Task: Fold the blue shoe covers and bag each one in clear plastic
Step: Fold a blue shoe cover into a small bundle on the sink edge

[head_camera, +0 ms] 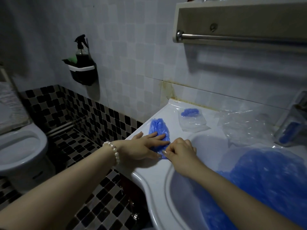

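While one blue shoe cover (159, 128) is laid flat on the left rim of the white sink (149, 183), it is pressed down by the left hand (146, 145), whose fingers are kept straight on top of the thin film. The near end of the same cover is pinched by the right hand (180, 151), whose fingers are curled around the edge, close to the fingertips of the left hand. A fold seems to be started at this near end, though this is only judged from the position of the hands.

Farther back on the rim, one cover already bagged (191, 119) is seen, folded small inside a clear plastic bag. Beside it, to the right, a loose pile of clear bags (244, 125) is lying. A large heap of unfolded covers (265, 185) is kept in the basin, so much of the work is probably left.

The cover is expected to be very light, soft and a little slippery on the glazed surface, and its gathered edge will likely pull it back out of shape. It should therefore be held flat by one palm while the free end is taken at the edge, and each fold should be pressed before it is released. Tearing is possible if it is pulled hard.
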Demonstrator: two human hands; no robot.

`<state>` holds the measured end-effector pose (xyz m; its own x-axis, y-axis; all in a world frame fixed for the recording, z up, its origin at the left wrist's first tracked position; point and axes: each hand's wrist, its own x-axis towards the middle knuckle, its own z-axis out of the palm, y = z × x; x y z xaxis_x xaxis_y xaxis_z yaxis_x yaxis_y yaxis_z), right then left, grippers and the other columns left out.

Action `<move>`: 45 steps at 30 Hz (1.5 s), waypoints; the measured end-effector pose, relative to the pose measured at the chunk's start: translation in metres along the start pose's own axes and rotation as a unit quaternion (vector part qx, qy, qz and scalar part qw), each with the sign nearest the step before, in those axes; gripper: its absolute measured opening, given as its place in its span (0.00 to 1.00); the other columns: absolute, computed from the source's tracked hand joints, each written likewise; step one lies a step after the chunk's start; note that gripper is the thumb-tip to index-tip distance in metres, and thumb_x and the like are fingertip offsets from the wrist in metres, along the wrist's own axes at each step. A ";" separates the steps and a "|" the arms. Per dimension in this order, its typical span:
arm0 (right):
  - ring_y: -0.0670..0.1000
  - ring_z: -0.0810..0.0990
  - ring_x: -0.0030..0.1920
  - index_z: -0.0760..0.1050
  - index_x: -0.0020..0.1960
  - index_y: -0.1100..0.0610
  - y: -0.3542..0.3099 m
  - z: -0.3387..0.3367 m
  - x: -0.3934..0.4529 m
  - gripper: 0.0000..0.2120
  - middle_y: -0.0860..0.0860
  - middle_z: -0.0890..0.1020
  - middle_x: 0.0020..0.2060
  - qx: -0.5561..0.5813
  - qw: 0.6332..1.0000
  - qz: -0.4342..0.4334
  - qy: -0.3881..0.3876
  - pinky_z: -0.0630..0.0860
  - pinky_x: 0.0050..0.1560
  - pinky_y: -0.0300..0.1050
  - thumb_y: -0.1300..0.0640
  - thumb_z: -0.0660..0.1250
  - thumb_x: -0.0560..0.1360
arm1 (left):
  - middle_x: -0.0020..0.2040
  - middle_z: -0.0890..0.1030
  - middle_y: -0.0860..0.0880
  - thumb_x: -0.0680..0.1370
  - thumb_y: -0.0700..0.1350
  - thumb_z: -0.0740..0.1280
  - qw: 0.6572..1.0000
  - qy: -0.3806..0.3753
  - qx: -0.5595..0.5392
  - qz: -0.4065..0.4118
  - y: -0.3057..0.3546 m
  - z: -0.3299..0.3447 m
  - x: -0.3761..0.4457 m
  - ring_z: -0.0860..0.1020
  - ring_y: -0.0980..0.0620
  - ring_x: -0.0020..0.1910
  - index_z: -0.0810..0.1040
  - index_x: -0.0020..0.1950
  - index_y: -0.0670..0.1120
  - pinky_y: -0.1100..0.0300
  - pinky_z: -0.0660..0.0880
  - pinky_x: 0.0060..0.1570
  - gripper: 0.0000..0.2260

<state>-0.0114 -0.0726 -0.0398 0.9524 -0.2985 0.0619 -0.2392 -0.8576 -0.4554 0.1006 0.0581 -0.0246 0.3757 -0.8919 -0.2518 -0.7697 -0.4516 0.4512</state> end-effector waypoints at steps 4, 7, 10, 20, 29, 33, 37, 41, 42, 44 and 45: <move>0.49 0.73 0.52 0.69 0.31 0.44 0.006 0.005 -0.001 0.15 0.48 0.76 0.47 0.114 0.991 -0.036 0.059 0.66 0.54 0.46 0.54 0.65 0.76 | 0.76 0.47 0.63 0.81 0.49 0.60 0.999 0.017 0.029 0.004 -0.001 0.002 0.002 0.41 0.62 0.75 0.55 0.74 0.63 0.50 0.35 0.73 0.24; 0.42 0.74 0.39 0.77 0.38 0.46 0.023 0.002 -0.007 0.11 0.48 0.74 0.40 0.270 0.951 -0.136 0.071 0.71 0.44 0.35 0.60 0.76 0.66 | 0.77 0.47 0.62 0.81 0.49 0.60 0.999 0.014 0.032 0.002 0.000 0.002 0.003 0.41 0.62 0.75 0.55 0.74 0.62 0.51 0.35 0.72 0.25; 0.39 0.75 0.40 0.83 0.41 0.57 0.031 0.000 -0.008 0.07 0.48 0.72 0.40 0.256 0.950 -0.175 0.042 0.70 0.42 0.28 0.64 0.77 0.65 | 0.76 0.47 0.63 0.80 0.49 0.61 1.000 0.015 0.027 0.002 -0.002 0.002 0.004 0.41 0.62 0.75 0.56 0.74 0.62 0.51 0.35 0.72 0.25; 0.54 0.67 0.52 0.64 0.28 0.51 0.006 0.000 0.006 0.20 0.49 0.71 0.45 0.001 1.000 -0.017 0.014 0.61 0.48 0.44 0.52 0.60 0.78 | 0.66 0.71 0.65 0.69 0.54 0.68 0.986 0.031 -0.164 0.014 -0.005 -0.004 0.001 0.66 0.60 0.66 0.68 0.62 0.65 0.50 0.48 0.74 0.23; 0.54 0.68 0.59 0.64 0.29 0.51 0.000 -0.003 0.006 0.19 0.49 0.71 0.49 -0.009 1.000 0.016 -0.002 0.60 0.50 0.44 0.52 0.59 0.78 | 0.76 0.54 0.62 0.75 0.52 0.69 0.998 0.050 -0.032 0.030 -0.010 0.004 0.000 0.45 0.62 0.75 0.67 0.41 0.55 0.51 0.37 0.73 0.11; 0.54 0.68 0.58 0.64 0.28 0.51 0.000 -0.003 0.007 0.19 0.48 0.69 0.46 0.002 1.000 0.022 0.000 0.60 0.49 0.44 0.53 0.59 0.78 | 0.76 0.55 0.62 0.77 0.51 0.67 0.996 0.065 -0.052 0.025 -0.006 0.005 0.000 0.47 0.62 0.75 0.69 0.40 0.55 0.50 0.39 0.73 0.09; 0.52 0.72 0.51 0.69 0.30 0.47 0.008 0.006 0.009 0.14 0.47 0.74 0.42 0.109 0.993 -0.007 0.038 0.65 0.48 0.46 0.51 0.66 0.74 | 0.76 0.54 0.62 0.78 0.52 0.65 0.997 0.064 -0.035 0.020 -0.007 0.005 0.001 0.46 0.62 0.75 0.74 0.47 0.52 0.49 0.39 0.73 0.04; 0.43 0.73 0.37 0.79 0.39 0.47 0.023 0.004 0.001 0.11 0.47 0.74 0.37 0.246 0.963 -0.097 0.060 0.71 0.43 0.37 0.59 0.78 0.64 | 0.76 0.55 0.61 0.79 0.48 0.62 0.998 0.047 -0.046 0.007 -0.004 0.001 0.002 0.46 0.61 0.75 0.72 0.42 0.54 0.49 0.38 0.73 0.06; 0.43 0.74 0.37 0.81 0.40 0.51 0.025 0.004 0.000 0.09 0.47 0.74 0.37 0.239 0.963 -0.108 0.062 0.70 0.42 0.33 0.61 0.78 0.65 | 0.76 0.55 0.61 0.80 0.47 0.62 0.998 0.047 -0.049 0.005 -0.003 0.000 0.002 0.46 0.61 0.75 0.71 0.41 0.54 0.49 0.38 0.73 0.08; 0.43 0.75 0.37 0.83 0.40 0.56 0.025 0.002 0.000 0.04 0.46 0.73 0.37 0.212 0.968 -0.111 0.069 0.69 0.42 0.31 0.62 0.76 0.67 | 0.76 0.55 0.61 0.80 0.47 0.61 0.998 0.051 -0.046 0.006 -0.002 0.000 0.003 0.46 0.62 0.75 0.70 0.40 0.54 0.50 0.38 0.72 0.09; 0.43 0.75 0.38 0.82 0.39 0.56 0.024 0.002 0.002 0.02 0.46 0.73 0.37 0.188 0.973 -0.111 0.072 0.70 0.43 0.34 0.61 0.74 0.68 | 0.76 0.55 0.61 0.80 0.46 0.61 0.997 0.055 -0.045 0.005 -0.002 0.001 0.003 0.46 0.62 0.75 0.71 0.40 0.54 0.51 0.37 0.72 0.09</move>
<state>-0.0146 -0.0930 -0.0524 0.9295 -0.2034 0.3075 0.0809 -0.7011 -0.7084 0.1033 0.0562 -0.0274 0.4271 -0.8910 -0.1536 -0.7259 -0.4392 0.5294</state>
